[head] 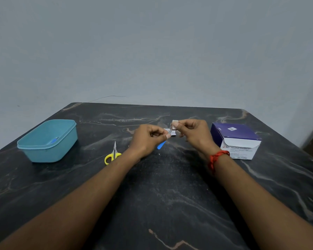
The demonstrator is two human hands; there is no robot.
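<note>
Left hand (145, 139) pinches blue-handled tool (161, 145); right hand (195, 132) pinches white swab (175, 123) at its tip.

The white front of the box (239, 152) carries a red BD logo, with "Alcohol Swabs" beside it, its last letters partly hidden by the flap. Beneath runs a smaller, faint line: "Isopropyl Alcohol 70%". The lower lines and the small white label on the purple top are too blurred to read. The small white packet (172, 132) shows dark print, which is illegible.
</note>
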